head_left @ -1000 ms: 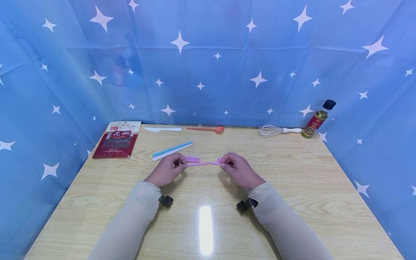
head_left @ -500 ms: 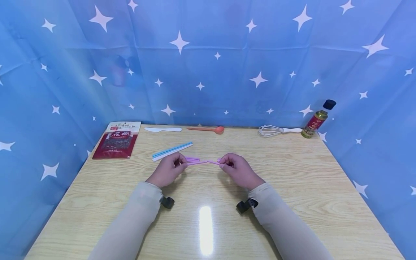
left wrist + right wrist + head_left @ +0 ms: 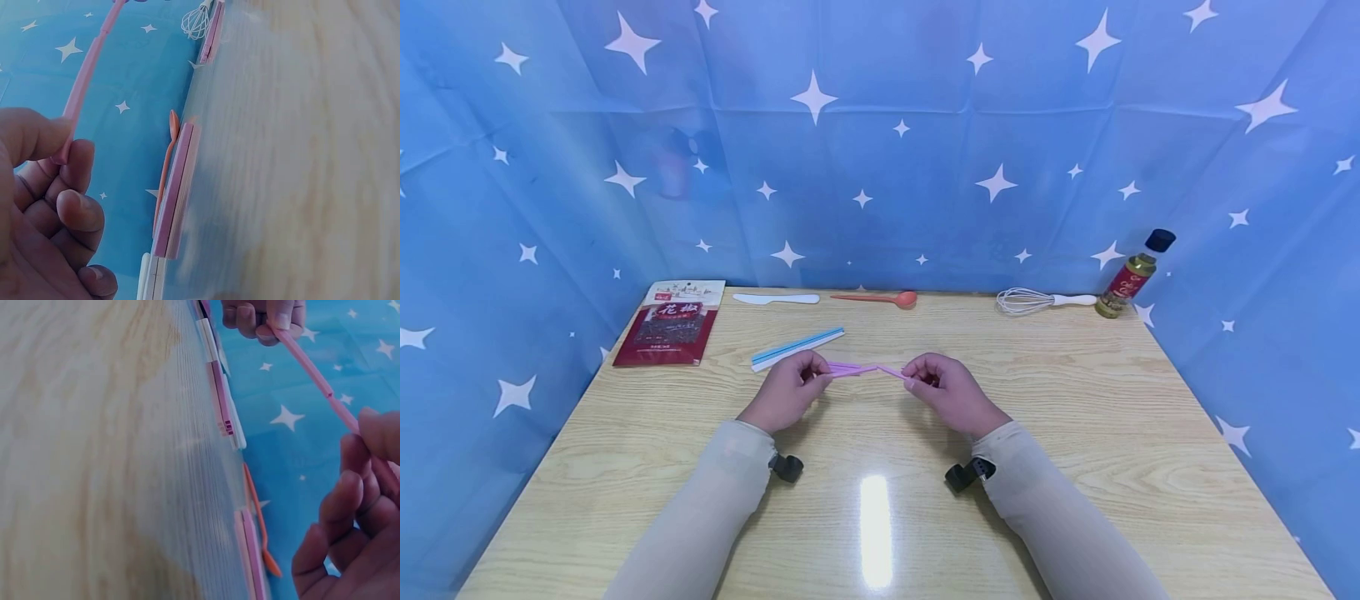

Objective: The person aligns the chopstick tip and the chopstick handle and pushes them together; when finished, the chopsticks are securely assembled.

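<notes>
My left hand [image 3: 786, 392] pinches one pink half of a two-piece chopstick [image 3: 84, 81] between thumb and fingers, above the table. The other half [image 3: 342, 414], thinner at its tip, is pinched by my right hand [image 3: 951, 396]. The halves meet end to end midway between the hands, at a slight angle in the head view; how firmly they join I cannot tell. More pink chopstick pieces [image 3: 175, 194] lie on the table beyond my left hand. Another pink pair [image 3: 251, 556] lies beyond my right hand, mostly hidden by it in the head view.
Blue and white sticks [image 3: 797, 347] lie behind my left hand. Along the back edge are a red spice packet [image 3: 670, 325], white knife [image 3: 775, 298], orange spoon [image 3: 904, 299], whisk [image 3: 1026, 302] and oil bottle [image 3: 1127, 283]. A blue star-printed curtain [image 3: 880, 150] stands behind the table.
The meeting ends of the two pink halves have shifted upward in the head view, so the halves now slope toward each other. Both hands have stayed nearly in place.
</notes>
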Tool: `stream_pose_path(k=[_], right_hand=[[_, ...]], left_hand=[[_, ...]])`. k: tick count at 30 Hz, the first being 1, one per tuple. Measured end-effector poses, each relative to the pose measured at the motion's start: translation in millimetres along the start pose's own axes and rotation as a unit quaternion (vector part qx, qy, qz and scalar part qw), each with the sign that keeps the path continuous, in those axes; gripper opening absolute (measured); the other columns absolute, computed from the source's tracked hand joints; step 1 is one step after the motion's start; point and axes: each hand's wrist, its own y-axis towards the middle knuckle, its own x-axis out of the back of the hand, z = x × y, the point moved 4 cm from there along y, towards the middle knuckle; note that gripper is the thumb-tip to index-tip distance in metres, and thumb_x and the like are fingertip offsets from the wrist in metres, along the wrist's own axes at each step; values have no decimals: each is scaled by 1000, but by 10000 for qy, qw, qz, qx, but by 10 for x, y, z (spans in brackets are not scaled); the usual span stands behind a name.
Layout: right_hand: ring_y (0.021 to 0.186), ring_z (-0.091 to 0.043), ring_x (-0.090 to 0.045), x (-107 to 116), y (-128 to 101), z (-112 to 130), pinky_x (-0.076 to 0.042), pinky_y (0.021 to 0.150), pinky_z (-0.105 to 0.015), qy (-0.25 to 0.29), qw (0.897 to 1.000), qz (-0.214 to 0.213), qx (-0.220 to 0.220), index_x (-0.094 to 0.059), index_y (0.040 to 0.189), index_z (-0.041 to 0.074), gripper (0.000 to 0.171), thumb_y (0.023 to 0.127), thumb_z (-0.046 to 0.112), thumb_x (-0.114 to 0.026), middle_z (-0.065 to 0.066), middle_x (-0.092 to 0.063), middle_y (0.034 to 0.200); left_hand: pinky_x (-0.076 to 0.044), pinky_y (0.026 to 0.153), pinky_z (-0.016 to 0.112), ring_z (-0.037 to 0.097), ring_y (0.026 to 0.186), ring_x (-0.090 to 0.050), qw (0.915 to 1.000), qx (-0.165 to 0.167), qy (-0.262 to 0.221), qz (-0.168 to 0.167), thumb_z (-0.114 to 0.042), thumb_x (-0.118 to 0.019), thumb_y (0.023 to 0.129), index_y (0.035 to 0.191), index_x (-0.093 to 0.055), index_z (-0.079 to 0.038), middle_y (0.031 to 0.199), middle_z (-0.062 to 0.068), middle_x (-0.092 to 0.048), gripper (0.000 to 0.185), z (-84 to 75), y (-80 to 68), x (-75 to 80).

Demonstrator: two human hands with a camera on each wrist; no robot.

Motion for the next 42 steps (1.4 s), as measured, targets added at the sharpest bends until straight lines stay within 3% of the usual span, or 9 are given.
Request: stream_pose_path(k=[12,20,31,37,42], right_hand=[[73,-20,-51,26,-15,-8,-43,63,-25,-23,9998,-76,-180,-74,109,10,10,103,8,-67,-6,-65,89],[77,-16,-53,21,0,-33,-46,67,-24,-77,9999,-15,-124,-73,114,0,15,104,9,-66,-8,-69,95],[74,-14,-52,12,12,-71,-44,64,-23,48,9998,-81,-199,-72,112,-1,14,102,9,-68,-8,-67,93],[75,-18,-52,29,23,-88,-44,64,-24,-142,9991,-181,-366,-73,110,1,12,101,8,-69,-10,-71,100],[77,-18,-52,45,9,-87,-44,66,-25,-340,9987,-233,-290,-73,103,4,5,100,7,-69,-7,-69,96]], left_hand=[[-46,74,31,21,85,-53,10000,-6,31,21,-19,-66,106,105,-67,-11,94,3,-60,9,-10,-7,2],[-45,75,31,21,86,-53,9992,-233,227,245,-19,-67,105,103,-67,-12,93,1,-61,7,-45,-11,-15],[-46,69,29,19,78,-52,9988,-108,355,322,-19,-67,105,105,-68,-14,88,1,-59,5,-13,4,-38],[-46,71,29,19,82,-53,9990,-131,387,198,-15,-67,105,106,-70,-13,92,1,-62,4,26,19,-18],[-45,73,29,19,84,-52,9988,-219,388,194,-12,-66,105,102,-69,-12,92,2,-61,4,0,17,-24]])
